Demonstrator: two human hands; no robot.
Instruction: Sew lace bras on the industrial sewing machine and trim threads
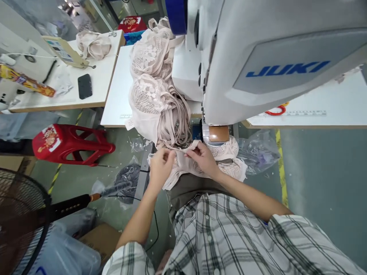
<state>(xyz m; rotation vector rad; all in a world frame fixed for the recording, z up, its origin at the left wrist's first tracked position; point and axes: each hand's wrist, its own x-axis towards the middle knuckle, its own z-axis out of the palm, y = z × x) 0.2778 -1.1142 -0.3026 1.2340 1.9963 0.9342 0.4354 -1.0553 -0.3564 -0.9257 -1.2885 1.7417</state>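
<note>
A beige lace bra (183,163) is spread across my lap, its band stretched between my hands. My left hand (162,162) pinches the fabric on the left side with thumb and fingers together. My right hand (204,158) grips a strip of the same bra, thumb against forefinger. Just beyond my hands a pile of beige lace bras (149,95) with bunched straps hangs over the table edge. To the right of my right hand, more lace fabric (229,149) lies beneath the sewing machine head (218,135).
A large white sewing machine (258,72) looms over the upper right. Red-handled scissors (276,110) lie on the right tabletop. A red stool (71,145) and a black fan (23,217) stand at left. On the left table rests a phone (85,86).
</note>
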